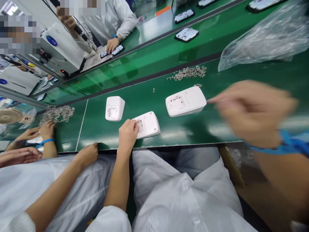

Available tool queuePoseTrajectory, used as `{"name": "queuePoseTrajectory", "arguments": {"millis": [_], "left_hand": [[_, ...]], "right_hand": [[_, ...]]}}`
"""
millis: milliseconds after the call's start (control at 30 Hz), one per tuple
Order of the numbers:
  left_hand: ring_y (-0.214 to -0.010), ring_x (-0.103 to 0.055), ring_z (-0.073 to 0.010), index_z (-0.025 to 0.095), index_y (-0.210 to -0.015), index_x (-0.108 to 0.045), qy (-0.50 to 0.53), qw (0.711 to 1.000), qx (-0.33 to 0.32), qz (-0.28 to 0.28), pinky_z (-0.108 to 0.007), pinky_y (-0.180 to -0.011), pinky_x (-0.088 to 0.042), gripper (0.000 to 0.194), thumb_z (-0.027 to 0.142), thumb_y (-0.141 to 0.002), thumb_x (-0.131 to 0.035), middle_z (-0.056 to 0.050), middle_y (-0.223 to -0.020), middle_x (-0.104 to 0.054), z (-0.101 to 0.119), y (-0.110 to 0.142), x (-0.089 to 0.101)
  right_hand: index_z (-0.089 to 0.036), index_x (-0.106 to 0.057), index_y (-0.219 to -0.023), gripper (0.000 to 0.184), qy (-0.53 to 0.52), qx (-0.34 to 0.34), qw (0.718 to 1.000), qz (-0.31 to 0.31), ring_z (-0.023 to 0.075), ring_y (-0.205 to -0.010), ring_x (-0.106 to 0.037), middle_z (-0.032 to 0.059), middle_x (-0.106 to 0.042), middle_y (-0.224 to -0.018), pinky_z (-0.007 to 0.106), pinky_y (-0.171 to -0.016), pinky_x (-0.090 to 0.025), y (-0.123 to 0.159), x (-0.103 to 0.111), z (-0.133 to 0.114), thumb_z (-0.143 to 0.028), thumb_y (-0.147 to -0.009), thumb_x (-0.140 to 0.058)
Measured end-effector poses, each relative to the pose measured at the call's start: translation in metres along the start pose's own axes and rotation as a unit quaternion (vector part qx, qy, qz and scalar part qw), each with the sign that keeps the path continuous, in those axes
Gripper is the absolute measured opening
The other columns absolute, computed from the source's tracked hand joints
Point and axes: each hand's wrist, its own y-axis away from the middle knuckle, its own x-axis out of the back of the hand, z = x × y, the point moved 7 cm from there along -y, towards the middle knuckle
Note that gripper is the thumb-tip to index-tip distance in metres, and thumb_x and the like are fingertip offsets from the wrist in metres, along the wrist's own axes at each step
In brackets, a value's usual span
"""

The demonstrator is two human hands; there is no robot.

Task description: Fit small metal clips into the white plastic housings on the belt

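My left hand [128, 133] is at the left end of a white plastic device housing [149, 125], its fingers curled together over the recess. Whatever they pinch is hidden. My right hand [253, 111], with a blue wrist strap [270, 145], is smeared by motion. One finger of it points left, close to the right end of a second white housing [188, 100]; I cannot tell if they touch. That housing lies with its open recess facing up. A third white housing [114, 108] stands farther left.
Small metal parts [187, 73] lie heaped at the belt's far edge. Another heap [58, 114] is at the left, near a co-worker's hands [47, 130]. A neighbour's hand [88, 155] rests at the front edge. A clear plastic bag [263, 38] lies at the back right.
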Motion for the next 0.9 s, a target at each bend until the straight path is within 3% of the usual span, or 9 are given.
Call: {"name": "queuePoseTrajectory", "arguments": {"millis": [33, 100, 167, 233, 367, 500, 567, 700, 900], "left_hand": [[-0.066, -0.049, -0.0132, 0.02, -0.077, -0.06, 0.022, 0.999, 0.02, -0.015, -0.03, -0.063, -0.034, 0.015, 0.013, -0.09, -0.054, -0.001, -0.071, -0.053, -0.005, 0.002, -0.001], [-0.068, -0.052, -0.0149, 0.022, -0.078, -0.059, 0.075, 0.994, 0.055, -0.058, -0.032, -0.062, -0.033, 0.014, 0.018, -0.09, -0.058, -0.002, -0.07, -0.054, -0.021, 0.007, 0.005], [-0.069, -0.056, -0.0166, 0.024, -0.076, -0.056, 0.115, 0.986, 0.069, -0.101, -0.033, -0.06, -0.032, 0.016, 0.024, -0.091, -0.061, -0.002, -0.065, -0.053, -0.043, 0.016, 0.023], [-0.065, -0.056, -0.0176, 0.025, -0.072, -0.052, 0.127, 0.98, 0.074, -0.133, -0.034, -0.058, -0.032, 0.023, 0.031, -0.092, -0.063, -0.001, -0.058, -0.049, -0.07, 0.027, 0.051], [-0.051, -0.049, -0.0179, 0.025, -0.063, -0.041, 0.184, 0.955, 0.13, -0.193, -0.033, -0.053, -0.03, 0.041, 0.046, -0.096, -0.052, 0.001, -0.045, -0.032, -0.128, 0.057, 0.087], [-0.037, -0.034, -0.0161, 0.025, -0.056, -0.025, 0.323, 0.835, 0.327, -0.301, -0.032, -0.048, -0.029, 0.05, 0.054, -0.095, -0.036, 0.001, -0.041, -0.024, -0.174, 0.098, 0.067], [-0.036, -0.032, -0.0157, 0.025, -0.055, -0.021, 0.332, 0.814, 0.365, -0.308, -0.032, -0.047, -0.03, 0.051, 0.055, -0.094, -0.036, 0.001, -0.04, -0.024, -0.185, 0.107, 0.06], [-0.034, -0.034, -0.0138, 0.024, -0.053, -0.02, 0.253, 0.879, 0.299, -0.272, -0.032, -0.047, -0.028, 0.056, 0.054, -0.093, -0.046, 0.002, -0.039, -0.027, -0.186, 0.099, 0.064], [-0.04, -0.045, -0.0135, 0.022, -0.052, -0.025, 0.207, 0.919, 0.189, -0.277, -0.033, -0.051, -0.031, 0.053, 0.041, -0.093, -0.052, 0.001, -0.041, -0.033, -0.157, 0.078, 0.07]], "right_hand": [[-0.029, -0.075, -0.094, 0.01, -0.005, 0.1, 0.992, -0.079, 0.0237, -0.082, -0.063, 0.0069, -0.07, -0.087, 0.043, -0.069, -0.045, -0.004, -0.041, -0.034, -0.031, -0.096, -0.065], [-0.021, -0.075, -0.09, 0.01, 0.023, 0.173, 0.959, -0.223, 0.0261, -0.09, -0.061, 0.0098, -0.07, -0.094, 0.041, -0.074, -0.047, -0.008, -0.122, -0.065, -0.021, -0.092, -0.065], [-0.017, -0.074, -0.082, 0.011, 0.098, 0.189, 0.93, -0.299, 0.0284, -0.095, -0.058, 0.0121, -0.069, -0.097, 0.039, -0.071, -0.043, -0.011, -0.184, -0.068, -0.016, -0.089, -0.066], [-0.014, -0.073, -0.078, 0.015, 0.151, 0.181, 0.917, -0.323, 0.0287, -0.097, -0.055, 0.0137, -0.068, -0.098, 0.037, -0.069, -0.038, -0.013, -0.219, -0.059, -0.014, -0.088, -0.063], [-0.01, -0.074, -0.081, 0.021, 0.175, 0.169, 0.906, -0.347, 0.0269, -0.094, -0.05, 0.0156, -0.067, -0.1, 0.035, -0.067, -0.031, -0.01, -0.229, -0.048, -0.015, -0.091, -0.056], [-0.008, -0.076, -0.089, 0.026, 0.188, 0.155, 0.892, -0.381, 0.0276, -0.097, -0.048, 0.0168, -0.067, -0.102, 0.036, -0.067, -0.029, -0.007, -0.219, -0.055, -0.014, -0.092, -0.051], [-0.007, -0.076, -0.091, 0.027, 0.203, 0.142, 0.887, -0.39, 0.0281, -0.097, -0.048, 0.0175, -0.067, -0.104, 0.036, -0.067, -0.029, -0.008, -0.219, -0.058, -0.013, -0.093, -0.049], [-0.007, -0.076, -0.095, 0.029, 0.23, 0.113, 0.889, -0.378, 0.0296, -0.1, -0.049, 0.018, -0.067, -0.108, 0.036, -0.068, -0.03, -0.009, -0.225, -0.058, -0.012, -0.093, -0.047], [-0.008, -0.074, -0.102, 0.029, 0.237, 0.082, 0.897, -0.364, 0.0299, -0.1, -0.05, 0.0176, -0.068, -0.11, 0.035, -0.068, -0.03, -0.012, -0.23, -0.051, -0.01, -0.092, -0.047]]}}
